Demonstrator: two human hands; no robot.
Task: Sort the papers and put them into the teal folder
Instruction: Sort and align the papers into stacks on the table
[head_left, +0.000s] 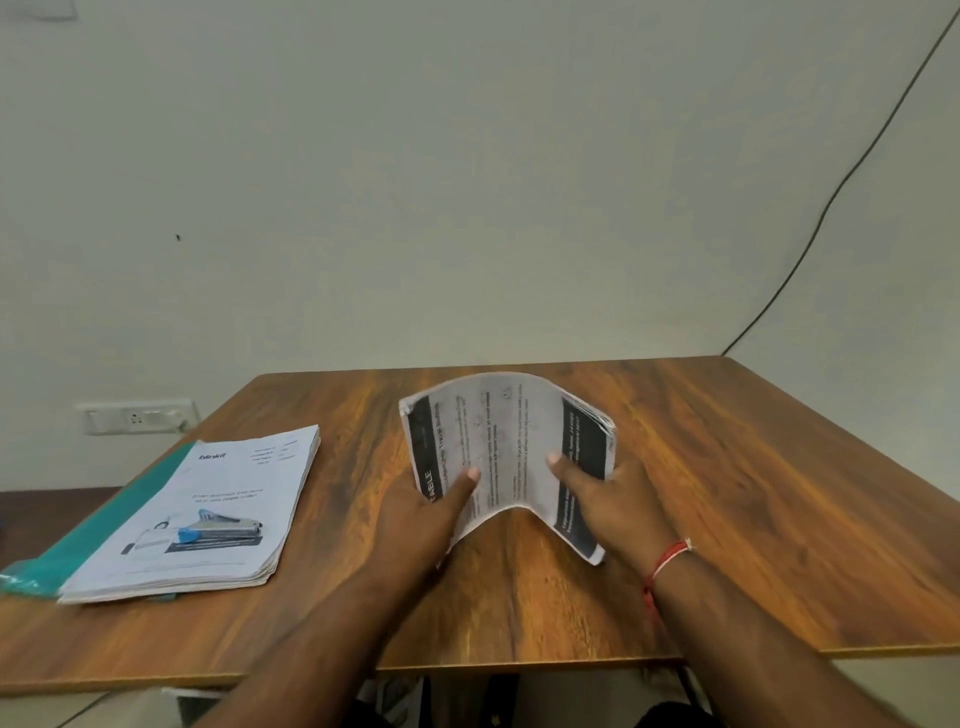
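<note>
Head cam: both hands, left (436, 512) and right (605, 496), grip a bowed bundle of papers (506, 452) mid-counter (727, 493). Teal folder (111, 519) sits far left under another stack (202, 514). Bend harder and sheets could crease or slip loose.

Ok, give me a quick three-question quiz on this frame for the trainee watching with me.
1. True or false: the flat stack of papers lies on top of the teal folder.
2. What holds the bent bundle of papers? A) one hand B) both hands C) neither
3. Which wrist wears the red thread?

Key
1. True.
2. B: the left hand and the right hand each grip a side, thumbs on the printed face.
3. The right.
</note>
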